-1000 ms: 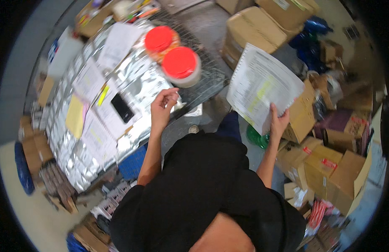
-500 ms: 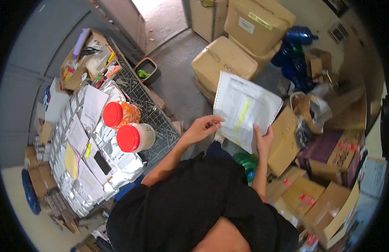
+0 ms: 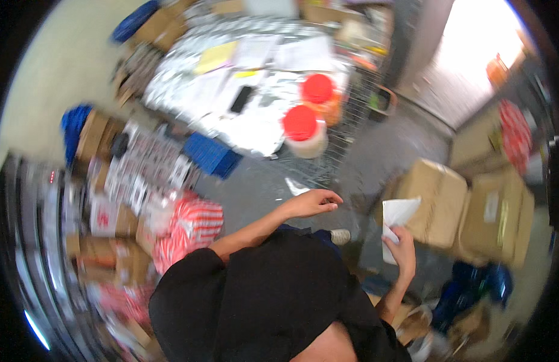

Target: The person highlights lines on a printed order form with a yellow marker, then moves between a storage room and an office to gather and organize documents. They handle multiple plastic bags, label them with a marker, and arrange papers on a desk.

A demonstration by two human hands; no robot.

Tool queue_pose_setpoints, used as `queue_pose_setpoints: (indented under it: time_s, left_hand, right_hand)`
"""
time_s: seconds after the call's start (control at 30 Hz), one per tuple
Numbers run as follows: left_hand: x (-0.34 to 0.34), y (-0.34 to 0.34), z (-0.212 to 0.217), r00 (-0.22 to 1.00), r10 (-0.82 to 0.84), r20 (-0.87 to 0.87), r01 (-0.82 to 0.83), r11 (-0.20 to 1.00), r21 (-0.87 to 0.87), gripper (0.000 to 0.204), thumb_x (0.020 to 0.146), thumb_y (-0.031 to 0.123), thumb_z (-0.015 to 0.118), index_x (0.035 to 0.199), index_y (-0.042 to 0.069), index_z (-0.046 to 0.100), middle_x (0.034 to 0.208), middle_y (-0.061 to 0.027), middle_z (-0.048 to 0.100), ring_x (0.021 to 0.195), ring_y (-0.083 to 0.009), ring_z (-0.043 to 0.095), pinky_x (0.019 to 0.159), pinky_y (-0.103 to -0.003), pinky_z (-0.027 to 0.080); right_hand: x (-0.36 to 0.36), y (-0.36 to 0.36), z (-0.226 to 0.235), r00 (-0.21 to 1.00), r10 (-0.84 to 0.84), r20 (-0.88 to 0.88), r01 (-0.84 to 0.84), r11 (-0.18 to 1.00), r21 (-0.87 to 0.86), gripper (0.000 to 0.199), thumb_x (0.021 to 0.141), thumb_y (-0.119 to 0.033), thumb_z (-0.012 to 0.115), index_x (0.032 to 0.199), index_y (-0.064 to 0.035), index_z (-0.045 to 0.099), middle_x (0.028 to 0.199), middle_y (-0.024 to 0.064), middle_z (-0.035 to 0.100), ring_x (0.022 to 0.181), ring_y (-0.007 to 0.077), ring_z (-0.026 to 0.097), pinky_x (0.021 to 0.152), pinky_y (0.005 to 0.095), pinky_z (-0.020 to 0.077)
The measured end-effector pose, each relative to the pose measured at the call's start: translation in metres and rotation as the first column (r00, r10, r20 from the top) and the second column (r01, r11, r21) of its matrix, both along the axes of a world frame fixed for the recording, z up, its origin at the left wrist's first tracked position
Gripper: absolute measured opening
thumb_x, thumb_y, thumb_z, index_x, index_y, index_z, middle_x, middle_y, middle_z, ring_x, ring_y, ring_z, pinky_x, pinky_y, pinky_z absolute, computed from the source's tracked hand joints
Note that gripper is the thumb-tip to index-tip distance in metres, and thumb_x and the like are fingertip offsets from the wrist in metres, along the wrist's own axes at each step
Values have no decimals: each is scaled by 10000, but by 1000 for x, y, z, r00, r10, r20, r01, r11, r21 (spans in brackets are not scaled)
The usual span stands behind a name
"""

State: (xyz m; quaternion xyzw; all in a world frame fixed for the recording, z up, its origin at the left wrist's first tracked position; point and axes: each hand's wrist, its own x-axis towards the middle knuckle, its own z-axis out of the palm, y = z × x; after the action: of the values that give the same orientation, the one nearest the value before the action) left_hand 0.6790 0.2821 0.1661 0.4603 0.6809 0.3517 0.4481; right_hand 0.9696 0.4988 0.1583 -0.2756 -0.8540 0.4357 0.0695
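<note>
A white paper sheet [image 3: 399, 212], now seen partly edge-on, is pinched in my right hand [image 3: 402, 246] at the right of my body. My left hand [image 3: 316, 203] is stretched out before me, fingers loosely extended and holding nothing. Beyond it, at the table's corner, stand a jar of whitish contents with a red lid [image 3: 300, 123] and a second red-lidded jar with orange contents [image 3: 329, 110]. A black phone [image 3: 241, 99] and a yellow marker [image 3: 245, 73] lie among papers [image 3: 255, 50] on silver packets [image 3: 177, 75]. The picture is blurred by motion.
Cardboard boxes [image 3: 433, 202] stand on the floor to the right, with blue bottles [image 3: 472, 289] nearer. On the left are a blue box [image 3: 211, 155], a red-and-white striped bag [image 3: 195, 220] and stacked cartons [image 3: 110, 259]. A bright doorway [image 3: 466, 66] opens at the far right.
My view has swung left, bringing the table in front. My left hand has come away from the sheet, which my right hand alone now holds, turned nearly edge-on.
</note>
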Motion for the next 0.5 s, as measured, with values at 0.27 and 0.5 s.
queue_pose_setpoints:
  time_s: [0.27,0.5]
  left_hand:
    - [2,-207,-16,899,438,-31,-437,899,20,423,1011,367,571,1294,55,612,1211,-121,677,1110,-218,629,939,-370,497]
    - [54,-418,-68,667,743,-48,-745,667,-22,432,999,360,582,1292,45,618,1224,-133,680,1065,-244,647,923,-393,502]
  right_hand:
    - [-126,-115,4,819,574,11,-572,818,-67,435,775,-129,754,1152,61,651,1152,233,679,1077,370,655,970,391,486]
    - [-213,-295,-1,635,769,-71,-772,628,-100,358,813,-158,721,1082,61,636,987,228,682,901,348,676,831,391,507]
